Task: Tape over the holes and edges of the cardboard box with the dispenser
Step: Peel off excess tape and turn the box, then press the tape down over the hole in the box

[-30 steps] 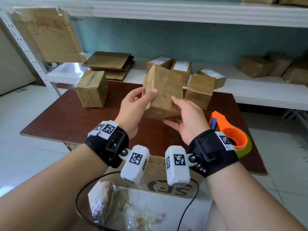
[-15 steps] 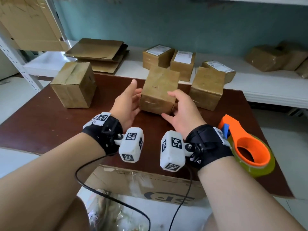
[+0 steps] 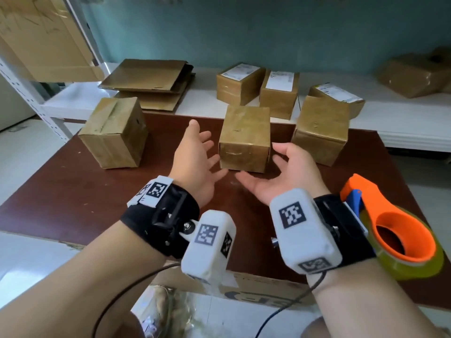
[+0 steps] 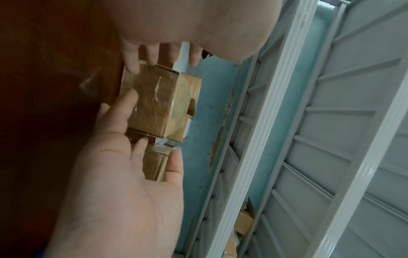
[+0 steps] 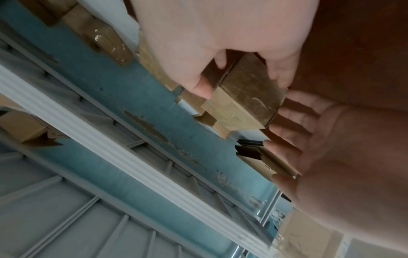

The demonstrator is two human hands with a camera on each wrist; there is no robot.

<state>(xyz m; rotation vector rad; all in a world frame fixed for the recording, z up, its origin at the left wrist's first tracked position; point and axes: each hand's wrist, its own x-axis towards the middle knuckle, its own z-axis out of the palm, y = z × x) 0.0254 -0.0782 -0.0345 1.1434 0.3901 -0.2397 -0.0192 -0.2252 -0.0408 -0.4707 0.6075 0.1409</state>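
Note:
A tape-wrapped cardboard box [image 3: 244,137] stands on the brown table [image 3: 73,191], at its middle. My left hand [image 3: 197,152] is open just left of the box, palm turned toward it. On the other side my right hand [image 3: 288,167] is open, palm up, thumb near the box's lower right edge. Neither hand grips the box; I cannot tell whether fingertips touch it. In the left wrist view the box [image 4: 159,104] sits between both hands, as it does in the right wrist view [image 5: 247,101]. The orange tape dispenser [image 3: 390,230] with its tape roll lies behind my right wrist.
Two more brown boxes stand on the table, one at the left [image 3: 114,132] and one at the right [image 3: 319,130]. Labelled parcels [image 3: 244,81] and flattened cardboard [image 3: 151,81] lie on the white shelf behind. An open carton [image 3: 244,289] sits below the table's front edge.
The box was held up in both hands, then came down onto the table. Both hands have let go of it and opened beside it.

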